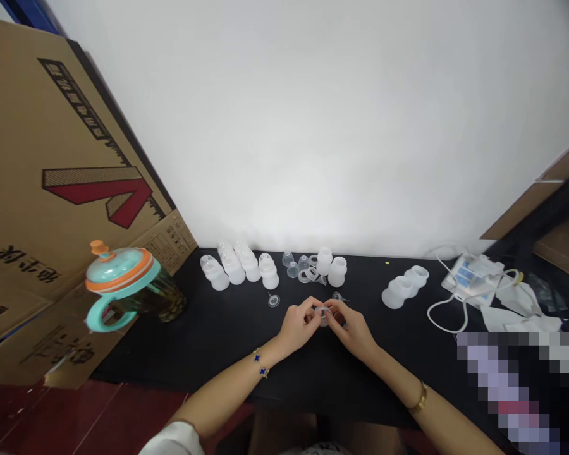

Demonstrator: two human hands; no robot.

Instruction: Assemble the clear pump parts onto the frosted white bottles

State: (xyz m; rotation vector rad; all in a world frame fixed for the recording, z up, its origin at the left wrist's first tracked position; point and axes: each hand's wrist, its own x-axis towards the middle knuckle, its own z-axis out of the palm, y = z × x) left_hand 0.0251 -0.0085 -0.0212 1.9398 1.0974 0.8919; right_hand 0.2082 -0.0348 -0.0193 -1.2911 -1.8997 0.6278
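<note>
Where the hands meet, just below and right of the middle of the frame, a small clear round part (323,311) sits between the fingertips, above the black table (208,344). The left hand (296,328) pinches it from the left with thumb and bent fingers, and the right hand (353,327) does the same from the right, so both are closed on it. Just above the right hand's fingers lies a clear teat (336,296); another disc (274,301) lies left of the left hand, well apart from it. Beyond the hands, near the wall, stand clear caps (293,270), rings (304,275) and two open bottles (337,273), with a group of capped bottles (217,277) to their left. More open bottles (394,294) stand together right of the right hand.

Fingers cover much of the held part, and its see-through rim makes it hard to tell whether it is one piece or two joined. The rings and caps overlap, so their number is unclear. A pixelated patch hides the lower right corner, below a white cable (455,330). On the left, the carton (23,158) is cut off by the edge of the frame, as is the right forearm at the bottom.
</note>
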